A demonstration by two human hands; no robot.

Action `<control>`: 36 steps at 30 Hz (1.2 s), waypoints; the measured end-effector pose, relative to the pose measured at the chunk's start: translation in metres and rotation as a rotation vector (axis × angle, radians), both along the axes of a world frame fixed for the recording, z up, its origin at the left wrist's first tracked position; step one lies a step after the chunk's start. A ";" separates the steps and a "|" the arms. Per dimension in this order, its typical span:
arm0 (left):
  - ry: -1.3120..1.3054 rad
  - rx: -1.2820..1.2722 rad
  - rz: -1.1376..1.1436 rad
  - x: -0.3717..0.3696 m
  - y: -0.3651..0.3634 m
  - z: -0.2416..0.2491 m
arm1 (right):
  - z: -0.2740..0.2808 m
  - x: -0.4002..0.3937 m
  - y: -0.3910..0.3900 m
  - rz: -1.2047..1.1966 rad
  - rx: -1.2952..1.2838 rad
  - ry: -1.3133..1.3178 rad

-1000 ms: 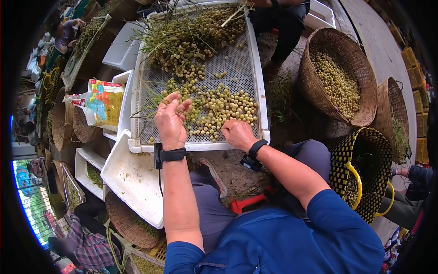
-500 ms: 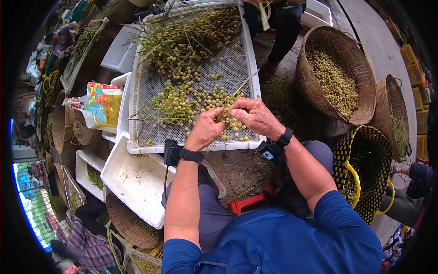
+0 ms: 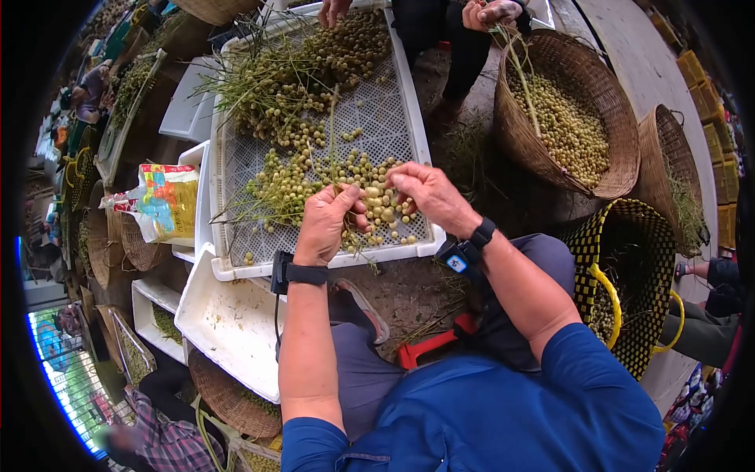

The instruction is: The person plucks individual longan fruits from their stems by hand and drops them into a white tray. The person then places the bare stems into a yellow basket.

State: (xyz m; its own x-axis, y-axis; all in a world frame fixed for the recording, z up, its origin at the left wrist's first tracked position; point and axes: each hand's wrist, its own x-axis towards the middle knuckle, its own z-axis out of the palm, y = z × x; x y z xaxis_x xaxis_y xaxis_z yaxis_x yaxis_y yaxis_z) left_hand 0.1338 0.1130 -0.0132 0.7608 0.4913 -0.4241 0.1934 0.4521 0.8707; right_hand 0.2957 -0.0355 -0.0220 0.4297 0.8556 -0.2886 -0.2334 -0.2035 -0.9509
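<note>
A white perforated tray (image 3: 393, 114) holds loose round yellow-brown fruits (image 3: 385, 212) and a heap of fruiting stems (image 3: 275, 94). Over its near edge, my left hand (image 3: 326, 224) is closed around a thin green stem (image 3: 333, 134) that points up and away. Just to the right, my right hand (image 3: 431, 198) has its fingers curled over the fruits beside that bunch; whether a fruit is between the fingertips is hard to make out.
Across the tray, a co-worker's hands (image 3: 494, 14) hold a stem over a wicker basket (image 3: 511, 145) of fruits. A black-and-yellow woven basket (image 3: 657, 267) stands at the right. Left are a white foam box (image 3: 228, 315), a colourful bag (image 3: 169, 197) and a seated person (image 3: 161, 436).
My hands have moved apart, and the stem in my left hand now points more upright. The co-worker's hand and stem have shifted over the wicker basket; another hand shows at the tray's far edge.
</note>
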 end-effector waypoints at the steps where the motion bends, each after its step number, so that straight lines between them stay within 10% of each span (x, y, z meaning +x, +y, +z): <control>1: -0.039 -0.076 0.019 -0.001 0.001 0.003 | 0.004 -0.004 -0.002 0.051 0.009 0.022; 15: -0.047 0.044 -0.121 -0.002 -0.005 0.013 | -0.003 -0.017 0.000 0.036 0.109 0.487; 36: 0.025 0.098 0.074 0.007 -0.029 0.002 | -0.019 -0.027 0.006 -0.097 0.068 0.412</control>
State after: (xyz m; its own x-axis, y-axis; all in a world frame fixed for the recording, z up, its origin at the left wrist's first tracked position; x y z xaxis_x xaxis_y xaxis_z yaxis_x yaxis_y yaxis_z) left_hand 0.1411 0.0840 -0.0112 0.7108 0.5855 -0.3899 0.1850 0.3792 0.9066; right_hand 0.2685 -0.0291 -0.0409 0.3698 0.8400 -0.3969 -0.6113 -0.1017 -0.7848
